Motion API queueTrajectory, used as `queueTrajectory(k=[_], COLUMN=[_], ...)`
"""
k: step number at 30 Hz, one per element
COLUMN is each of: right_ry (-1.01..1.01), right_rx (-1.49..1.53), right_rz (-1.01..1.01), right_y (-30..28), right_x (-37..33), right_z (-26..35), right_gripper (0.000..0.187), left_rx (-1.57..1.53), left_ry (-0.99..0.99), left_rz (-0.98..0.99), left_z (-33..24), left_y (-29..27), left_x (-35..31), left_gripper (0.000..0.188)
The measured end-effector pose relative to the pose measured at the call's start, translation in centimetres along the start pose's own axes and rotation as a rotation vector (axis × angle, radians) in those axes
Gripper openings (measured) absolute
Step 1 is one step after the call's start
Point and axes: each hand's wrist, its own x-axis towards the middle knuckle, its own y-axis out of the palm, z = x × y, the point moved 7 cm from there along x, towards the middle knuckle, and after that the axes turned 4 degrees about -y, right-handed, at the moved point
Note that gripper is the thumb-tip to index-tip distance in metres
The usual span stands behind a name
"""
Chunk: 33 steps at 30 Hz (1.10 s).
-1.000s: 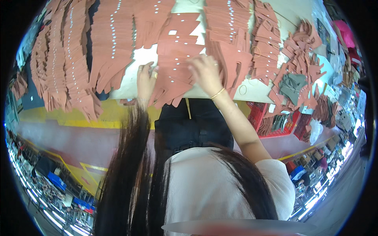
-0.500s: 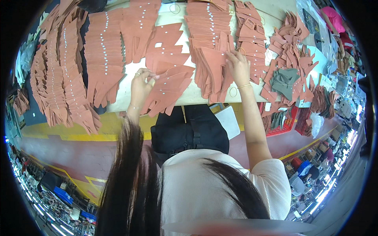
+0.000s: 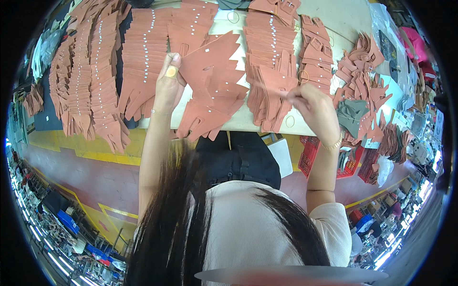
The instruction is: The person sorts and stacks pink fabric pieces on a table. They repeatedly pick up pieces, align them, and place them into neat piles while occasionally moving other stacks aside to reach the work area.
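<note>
My left hand (image 3: 169, 86) is closed on the edge of a reddish-brown leather piece (image 3: 212, 55), its thumb wearing a yellow finger cover. That piece is lifted at a tilt over a fanned pile of like pieces (image 3: 205, 117) at the table's near edge. To the right, my right hand (image 3: 317, 112) has its fingers pinched together; something thin and blurred is at the fingertips, and I cannot make out what. Beside it lies a row of overlapping cut pieces (image 3: 267, 102) with slots and small white stickers. A loose rubber band (image 3: 290, 121) rests on the table below that row.
Fanned rows of reddish-brown pieces (image 3: 102, 81) cover the table's left side. At right are a loose heap of pieces (image 3: 362, 66), a dark green bundle (image 3: 352, 114) and red crates (image 3: 350, 164) below the edge. A white stool (image 3: 280, 157) stands under the table.
My left hand has moved up and now holds a leather piece raised off the pile. My right hand has drawn away from the row, to the right and toward me, fingers pinched.
</note>
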Motion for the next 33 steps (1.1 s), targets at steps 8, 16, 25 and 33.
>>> queueTrajectory(k=[8,16,25,33], right_ry=[-0.198,-0.169,-0.026,-0.227], right_rx=[0.396,0.523,0.828,0.615], right_rz=[0.025,-0.001,0.022,-0.025], right_y=[-0.3,2.0,3.5,3.9], right_x=[2.9,6.8,7.7,9.0], right_z=[8.8,7.5,8.0,10.0], right_gripper=[0.02,0.018,0.014,0.013], left_rx=[0.061,0.324,0.279,0.203], left_ry=[-0.119,-0.071,0.048,0.104], left_rz=[0.067,0.081,0.137,0.088], left_z=[-0.6,-3.0,-4.4,-4.4], left_y=[4.7,5.9,5.1,3.8], left_x=[-2.4,-6.1,-7.5,-8.7], left_gripper=[0.019,0.02,0.019,0.018])
